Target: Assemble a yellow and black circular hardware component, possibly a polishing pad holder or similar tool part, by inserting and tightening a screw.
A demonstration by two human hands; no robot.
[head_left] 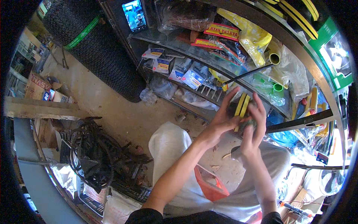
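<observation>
In front of the shelf, above my knees, my left hand (220, 121) and my right hand (255, 121) hold a dark rounded thing with two yellow bands (242, 106) between them. My left fingers and thumb curve round its left side. On the other side my right fingers close over it, somewhat smeared by motion. Its lower part is dark and partly covered by my right hand, so its exact kind cannot be told. A yellow tube (275, 58) and a thin black rod (248, 74) lie on the shelf just beyond.
A metal shelf (173, 45) with bagged goods and small boxes (161, 65) spans the far side. A lit screen (134, 15) stands at its left end. A large black mesh roll (93, 52) leans nearby. Black tangled straps (93, 156) lie left, a red stool (210, 183) between my legs.
</observation>
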